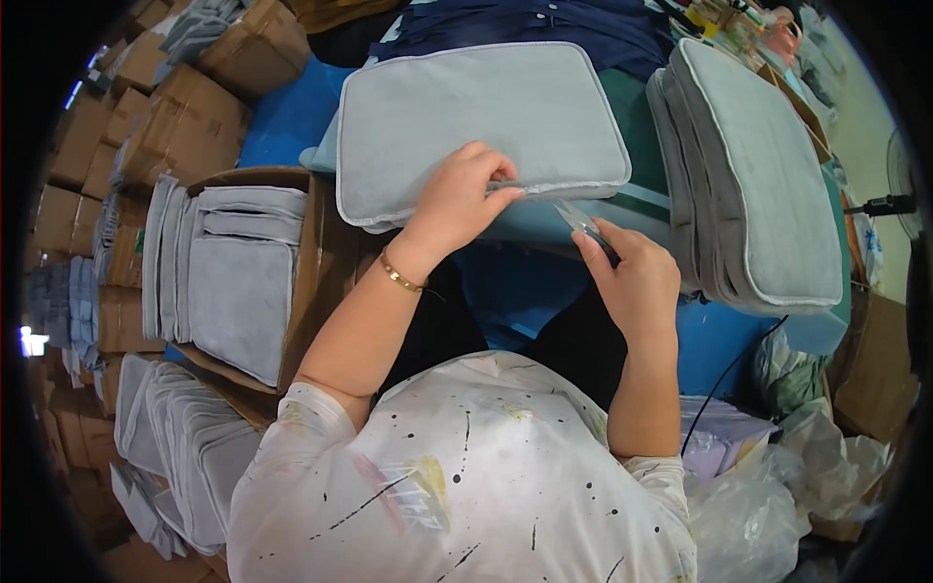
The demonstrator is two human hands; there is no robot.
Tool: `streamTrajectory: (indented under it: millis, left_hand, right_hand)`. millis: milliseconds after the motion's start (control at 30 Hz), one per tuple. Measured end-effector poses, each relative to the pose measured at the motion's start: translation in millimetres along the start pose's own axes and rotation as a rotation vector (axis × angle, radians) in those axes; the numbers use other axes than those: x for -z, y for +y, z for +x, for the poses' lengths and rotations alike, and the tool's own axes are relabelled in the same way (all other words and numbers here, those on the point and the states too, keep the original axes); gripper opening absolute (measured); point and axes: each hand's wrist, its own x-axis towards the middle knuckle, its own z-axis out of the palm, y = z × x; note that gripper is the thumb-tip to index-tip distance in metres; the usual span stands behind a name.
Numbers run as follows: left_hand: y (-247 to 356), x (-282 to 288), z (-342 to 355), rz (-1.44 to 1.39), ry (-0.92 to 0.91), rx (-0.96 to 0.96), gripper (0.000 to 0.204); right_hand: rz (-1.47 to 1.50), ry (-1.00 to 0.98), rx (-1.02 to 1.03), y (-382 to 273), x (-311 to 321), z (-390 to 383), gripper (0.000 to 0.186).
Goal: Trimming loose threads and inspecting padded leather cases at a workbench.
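A grey rectangular padded fabric piece (466, 117) with piped edges lies in front of me, on top of at least one like it. My left hand (465, 194) is closed on its near edge, thumb and fingers pinching the piping right of the middle. To the right of that spot, my right hand (632, 277) grips a small pair of metal thread snips (573, 216). Their pointed blades are parted and aim up and left, close to the edge but apart from it. My right fingers partly hide the handles of the snips.
A stack of similar grey pieces (758, 185) stands at the right. An open cardboard box (316, 253) on the left holds more, with another pile (194, 437) below it. Cartons (185, 126) fill the far left; clear plastic bags (748, 515) lie lower right. Dark blue cloth (535, 29) lies beyond.
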Motion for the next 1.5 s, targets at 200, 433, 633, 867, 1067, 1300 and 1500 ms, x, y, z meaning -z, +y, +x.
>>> streamTrajectory:
  millis: [200,433,633,867,1067,1300,1500]
  left_hand:
    - [0,-3,8,0.075,-0.071,0.002,0.012]
    - [-10,-3,-6,-0.16,0.097,0.084,0.012]
    - [-1,1,-6,-0.298,0.151,0.194,0.029]
    - [1,2,-5,-0.353,0.142,0.194,0.029]
    - [-13,13,-10,-0.691,-0.029,0.123,0.031]
    - [5,-27,25,0.256,0.089,-0.502,0.032]
    - [5,-26,22,0.363,0.082,-0.543,0.036]
  right_hand:
    - [-0.043,-0.007,0.039,0,-4,8,0.03]
    - [-0.04,-0.072,0.052,-10,-13,14,0.031]
    - [-0.054,-0.104,0.135,-18,-29,20,0.029]
    - [-0.103,-0.124,0.143,-23,-33,24,0.024]
    - [0.038,-0.068,-0.026,-4,-4,-2,0.022]
    - [0.074,0.007,-0.171,15,5,-26,0.027]
    - [0.041,0.051,-0.106,22,4,-18,0.027]
